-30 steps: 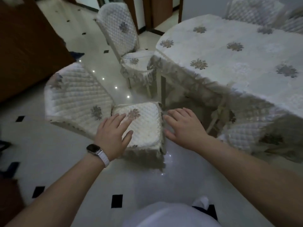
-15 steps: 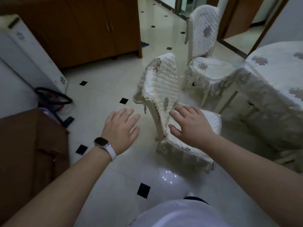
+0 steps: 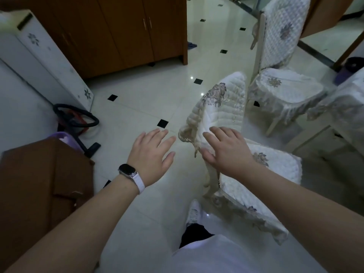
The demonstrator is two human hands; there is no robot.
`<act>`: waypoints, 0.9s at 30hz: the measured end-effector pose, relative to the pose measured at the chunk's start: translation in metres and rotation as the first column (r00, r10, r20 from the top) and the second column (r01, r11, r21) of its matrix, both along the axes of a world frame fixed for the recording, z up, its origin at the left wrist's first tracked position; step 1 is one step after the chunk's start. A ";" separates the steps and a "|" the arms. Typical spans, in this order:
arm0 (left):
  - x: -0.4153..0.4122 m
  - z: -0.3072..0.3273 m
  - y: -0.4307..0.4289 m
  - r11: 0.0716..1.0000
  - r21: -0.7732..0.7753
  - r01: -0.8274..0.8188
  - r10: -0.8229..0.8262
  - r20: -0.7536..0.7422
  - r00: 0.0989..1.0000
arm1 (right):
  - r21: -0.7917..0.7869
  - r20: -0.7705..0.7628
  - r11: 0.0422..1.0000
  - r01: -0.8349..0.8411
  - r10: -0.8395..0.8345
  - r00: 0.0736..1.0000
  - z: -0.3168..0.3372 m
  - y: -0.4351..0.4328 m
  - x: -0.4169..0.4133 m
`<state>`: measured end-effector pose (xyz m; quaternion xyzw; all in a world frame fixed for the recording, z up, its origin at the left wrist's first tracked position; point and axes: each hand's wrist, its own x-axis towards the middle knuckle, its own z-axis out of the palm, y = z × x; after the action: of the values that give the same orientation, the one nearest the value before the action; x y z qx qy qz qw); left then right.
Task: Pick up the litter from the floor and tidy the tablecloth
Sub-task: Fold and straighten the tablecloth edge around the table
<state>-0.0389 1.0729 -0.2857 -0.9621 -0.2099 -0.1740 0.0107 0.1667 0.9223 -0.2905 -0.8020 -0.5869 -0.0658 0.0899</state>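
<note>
My left hand (image 3: 150,154), with a watch on the wrist, hovers open over the pale tiled floor (image 3: 137,107), fingers spread and empty. To its right, my right hand (image 3: 226,150) is open too, held in front of the backrest of a chair with a quilted white cover (image 3: 220,107); I cannot tell if it touches the cover. Only a corner of the table with its white flowered tablecloth (image 3: 346,95) shows at the right edge. No litter is visible on the floor.
A second covered chair (image 3: 279,56) stands behind the near one. A brown wooden cabinet (image 3: 126,30) fills the back. A white appliance (image 3: 39,62), a black hose (image 3: 76,119) and a brown bag (image 3: 39,190) crowd the left. My white shoe (image 3: 194,211) is below.
The view has swung left, away from the table and toward the cabinet and floor. Both hands stay open and have shifted with it; the near chair now lies to the right.
</note>
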 end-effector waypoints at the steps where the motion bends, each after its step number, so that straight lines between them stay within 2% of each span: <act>1: 0.011 0.001 0.014 1.000 -0.005 0.014 -0.014 -0.012 1.000 | -0.001 -0.008 1.000 0.003 -0.003 1.000 -0.002 0.014 0.010; 11: 0.139 0.021 0.137 0.974 -0.019 0.227 -0.228 -0.032 0.973 | 0.050 -0.038 0.988 0.146 -0.144 0.989 0.004 0.102 0.101; 16: 0.201 0.012 0.170 0.899 -0.033 0.436 -0.436 0.010 0.900 | 0.055 -0.064 0.972 0.230 -0.226 0.972 0.001 0.116 0.117; 22: 0.283 -0.014 0.206 0.727 -0.076 0.682 -0.684 0.003 0.729 | 0.037 -0.071 0.873 0.487 -0.484 0.872 -0.012 0.130 0.126; 27: 0.338 -0.024 0.239 0.519 -0.132 0.845 -0.853 -0.011 0.522 | 0.022 -0.060 0.715 0.699 -0.697 0.714 -0.013 0.154 0.120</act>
<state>0.2989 1.3117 -0.3094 -0.9469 0.2772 -0.1094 -0.1204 0.2863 1.0765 -0.3034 -0.9633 -0.2372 -0.0882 0.0896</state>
